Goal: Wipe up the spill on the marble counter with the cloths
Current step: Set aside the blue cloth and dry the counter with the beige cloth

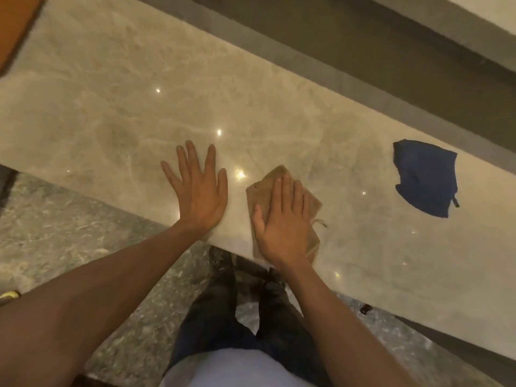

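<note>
A polished marble counter (117, 101) runs diagonally across the view. My right hand (282, 219) lies flat on a folded tan cloth (261, 191) near the counter's front edge, fingers together and pressing down on it. My left hand (198, 188) rests palm down on bare marble just left of the cloth, fingers spread, holding nothing. A crumpled blue cloth (427, 180) lies by itself farther right on the counter, apart from both hands. I cannot make out any spill on the glossy surface; only light reflections show.
A dark recessed ledge (335, 51) borders the counter's far side. An orange-brown panel (16, 26) sits at the top left corner. Below the front edge is a speckled stone floor (69, 233) with my legs and shoes (223, 263).
</note>
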